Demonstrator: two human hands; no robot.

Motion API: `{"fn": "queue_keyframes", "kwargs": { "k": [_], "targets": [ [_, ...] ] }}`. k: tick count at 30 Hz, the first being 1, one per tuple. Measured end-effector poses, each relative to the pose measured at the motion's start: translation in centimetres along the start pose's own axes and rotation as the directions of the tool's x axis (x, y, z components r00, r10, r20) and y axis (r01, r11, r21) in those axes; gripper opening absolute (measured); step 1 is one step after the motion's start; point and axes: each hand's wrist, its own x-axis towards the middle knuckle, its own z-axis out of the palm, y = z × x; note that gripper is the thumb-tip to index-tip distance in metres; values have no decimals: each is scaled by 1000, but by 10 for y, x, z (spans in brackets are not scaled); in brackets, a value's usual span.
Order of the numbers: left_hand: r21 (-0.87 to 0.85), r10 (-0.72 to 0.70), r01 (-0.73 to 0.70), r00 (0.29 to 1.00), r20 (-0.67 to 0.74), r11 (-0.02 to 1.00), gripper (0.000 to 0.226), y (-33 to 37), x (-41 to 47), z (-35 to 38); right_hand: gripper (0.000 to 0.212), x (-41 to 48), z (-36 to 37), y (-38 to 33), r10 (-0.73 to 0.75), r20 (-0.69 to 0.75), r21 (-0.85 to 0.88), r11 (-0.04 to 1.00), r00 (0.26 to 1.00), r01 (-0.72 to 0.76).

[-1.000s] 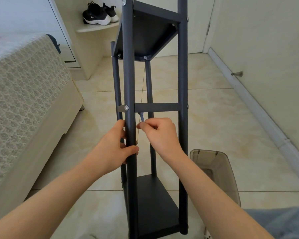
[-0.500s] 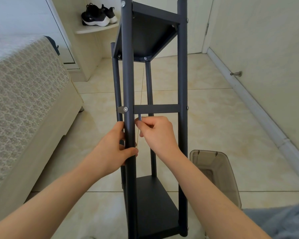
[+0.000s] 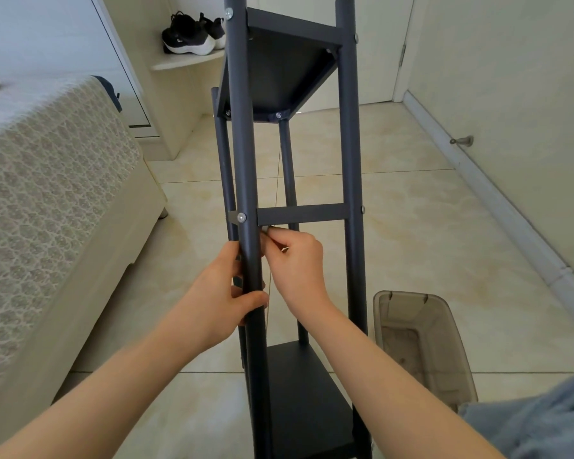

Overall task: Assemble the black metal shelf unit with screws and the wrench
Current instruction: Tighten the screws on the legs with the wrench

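Observation:
The black metal shelf unit (image 3: 350,134) lies tilted toward me, four round posts joined by a far shelf panel, a near shelf panel (image 3: 307,389) and a crossbar (image 3: 304,213). A silver screw head (image 3: 241,218) shows on the near left post beside a small bracket. My left hand (image 3: 224,293) grips that post just below the screw. My right hand (image 3: 294,263) pinches a small silver wrench (image 3: 266,229) right under the crossbar's left end, on the inner side of the post. The wrench tip is hidden behind the post.
A bed with a patterned cover (image 3: 47,200) fills the left side. A translucent grey bin (image 3: 421,346) stands on the tiled floor to the right of the shelf. Black sneakers (image 3: 193,36) sit on a corner ledge. A wall and baseboard (image 3: 497,180) run along the right.
My right hand has shifted left and slightly up, bringing the wrench closer to the post under the crossbar. My left hand keeps its grip on the post.

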Motion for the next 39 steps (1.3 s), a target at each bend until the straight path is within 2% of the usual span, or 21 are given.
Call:
{"fn": "queue_keyframes", "kwargs": {
  "k": [8, 14, 18, 21, 24, 27, 30, 34, 36, 39],
  "targets": [
    [3, -12, 12, 1000, -1, 1000, 61, -2, -3, -4, 16, 3, 16, 8, -70, -85, 22, 997, 994, 72],
    [13, 1, -1, 1000, -9, 1000, 56, -3, -3, -1, 18, -1, 14, 8, -42, -81, 14, 999, 996, 43],
    [34, 3, -3, 1000, -12, 999, 61, 0, -5, 0, 23, -7, 0, 9, 72, 78, -193, 980, 994, -56],
    [45, -7, 8, 1000, -13, 999, 62, 3, -5, 1, 19, -9, -15, 5, 211, 218, -408, 907, 953, -107],
    [59, -12, 13, 1000, -21, 998, 65, 5, -7, 3, 17, -11, -39, -15, 296, 333, -619, 785, 895, -29],
    [74, -1, 2, 1000, -22, 997, 66, 6, -9, 3, 13, -14, -71, -46, 314, 405, -718, 691, 858, 86],
    [81, 13, -12, 1000, -7, 997, 65, 7, -13, 3, 17, -14, -105, -74, 322, 425, -719, 688, 846, 100],
    [85, 23, -24, 1000, 7, 996, 62, 8, -17, 3, 22, -6, -140, -87, 340, 378, -649, 761, 861, -16],
    [81, 20, -21, 1000, 15, 997, 61, 6, -19, 4, 21, 4, -151, -83, 320, 288, -585, 805, 902, -99],
    [93, 9, -12, 1000, 25, 996, 60, 4, -20, 4, 14, 21, -159, -76, 325, 96, -384, 884, 941, -266]
  ]
}}
